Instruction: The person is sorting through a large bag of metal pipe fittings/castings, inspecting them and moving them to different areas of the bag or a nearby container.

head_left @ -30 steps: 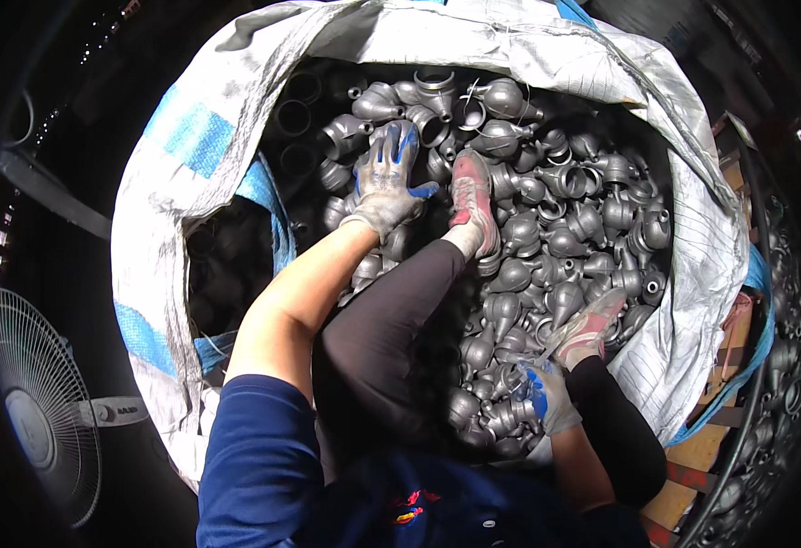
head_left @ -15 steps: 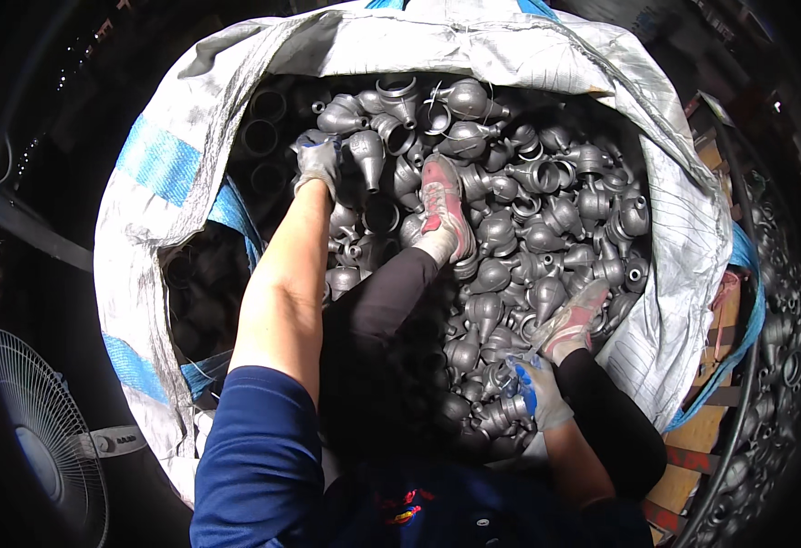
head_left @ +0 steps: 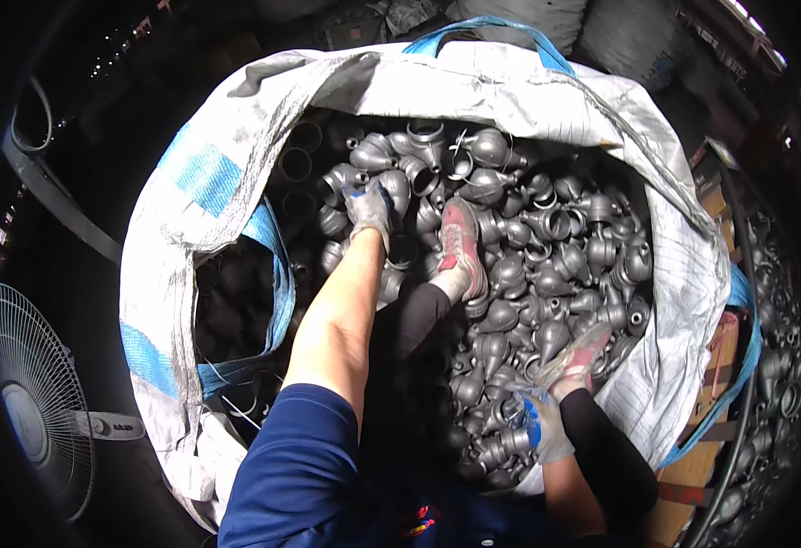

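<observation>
Grey bulb-shaped metal castings (head_left: 507, 276) with narrow necks and open rings fill a big white woven sack (head_left: 697, 274). My left hand (head_left: 368, 208), in a pale glove with blue fingertips, reaches into the heap at the far left. Its fingers bend down beside a rounded casting (head_left: 395, 190); what lies under them is hidden. Low on the right, my right hand (head_left: 544, 427), gloved in white and blue, has curled fingers over the castings. It is close to my right shoe (head_left: 583, 356), and anything in its grip is hidden. My left shoe (head_left: 460, 239) presses among the castings.
Blue straps (head_left: 277, 274) hang from the sack's rim. A fan (head_left: 40, 402) stands at the left. Wooden boards (head_left: 692, 466) and more castings (head_left: 779, 365) lie right of the sack. Other pale sacks (head_left: 633, 46) are behind it.
The whole view has shifted, so the sack sits lower in the picture. My left hand has moved a little right, toward the rounded casting. My right hand stays by the shoe.
</observation>
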The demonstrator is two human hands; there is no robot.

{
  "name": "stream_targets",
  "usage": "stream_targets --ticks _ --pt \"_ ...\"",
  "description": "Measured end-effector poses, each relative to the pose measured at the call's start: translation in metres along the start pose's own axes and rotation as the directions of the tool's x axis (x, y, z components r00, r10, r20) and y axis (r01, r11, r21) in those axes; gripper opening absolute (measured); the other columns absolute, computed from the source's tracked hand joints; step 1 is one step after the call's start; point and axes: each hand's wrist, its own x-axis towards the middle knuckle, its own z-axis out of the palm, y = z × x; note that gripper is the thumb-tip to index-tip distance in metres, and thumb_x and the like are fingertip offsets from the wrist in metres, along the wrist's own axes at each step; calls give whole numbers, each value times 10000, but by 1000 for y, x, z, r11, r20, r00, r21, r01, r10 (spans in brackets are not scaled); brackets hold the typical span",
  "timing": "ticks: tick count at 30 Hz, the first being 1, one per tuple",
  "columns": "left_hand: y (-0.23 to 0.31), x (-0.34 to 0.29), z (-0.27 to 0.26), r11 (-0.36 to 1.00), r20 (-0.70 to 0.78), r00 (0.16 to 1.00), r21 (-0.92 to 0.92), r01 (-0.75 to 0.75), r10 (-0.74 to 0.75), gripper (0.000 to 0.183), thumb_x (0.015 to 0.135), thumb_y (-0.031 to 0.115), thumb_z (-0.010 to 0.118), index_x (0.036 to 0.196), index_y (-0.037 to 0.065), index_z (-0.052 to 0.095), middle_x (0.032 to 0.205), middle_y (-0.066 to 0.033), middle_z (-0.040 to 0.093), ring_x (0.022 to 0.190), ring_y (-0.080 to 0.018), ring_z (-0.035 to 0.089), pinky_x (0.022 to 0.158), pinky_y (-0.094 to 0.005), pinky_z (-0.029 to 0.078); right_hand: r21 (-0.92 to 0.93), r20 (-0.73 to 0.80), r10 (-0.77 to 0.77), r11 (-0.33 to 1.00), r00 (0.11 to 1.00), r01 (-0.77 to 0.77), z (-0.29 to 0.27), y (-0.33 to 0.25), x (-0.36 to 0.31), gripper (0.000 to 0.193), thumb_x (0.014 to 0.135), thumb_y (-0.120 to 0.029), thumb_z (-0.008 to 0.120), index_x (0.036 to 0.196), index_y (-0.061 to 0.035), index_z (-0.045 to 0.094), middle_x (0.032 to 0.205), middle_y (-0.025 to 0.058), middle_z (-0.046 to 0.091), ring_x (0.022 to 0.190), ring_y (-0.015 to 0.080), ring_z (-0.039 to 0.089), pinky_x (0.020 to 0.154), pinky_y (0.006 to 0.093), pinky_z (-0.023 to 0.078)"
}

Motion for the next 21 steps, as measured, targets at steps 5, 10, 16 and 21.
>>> stream_targets --ticks 5,10,16,21 --pt "20 -7 -31 961 -5 984 213 -175 181 392 753 218 651 1075 8 573 946 -144 618 828 -256 560 722 -382 462 -47 64 18 999 998 -15 3 4 10 218 849 -117 583 1016 21 608 725 81 640 550 135 592 489 238 467" --pt "-9 47 -46 999 211 976 14 -49 45 296 733 212 688 943 10 636 867 -127 653 797 -254 616 714 -349 476 -42 68 45 998 997 -42 13 0 19 218 845 -92 597 1028 24 606 721 87 640 557 145 600 497 256 496" --pt "72 -54 -33 6 841 390 418 -908 376 110 704 182 634 786 108 636 795 -81 650 714 -224 630 597 -352 472 -33 5 -88 996 996 88 -7 10 18 209 842 -130 626 1000 6 621 776 55 637 574 131 599 494 244 477" --pt "67 -86 -10 395 785 187 -80 -915 591 98 711 84 598 808 69 597 775 -114 637 703 -275 617 609 -347 467 116 -9 -177 977 984 176 4 -14 3 208 863 -126 595 1021 6 620 742 60 648 602 132 610 557 245 489"
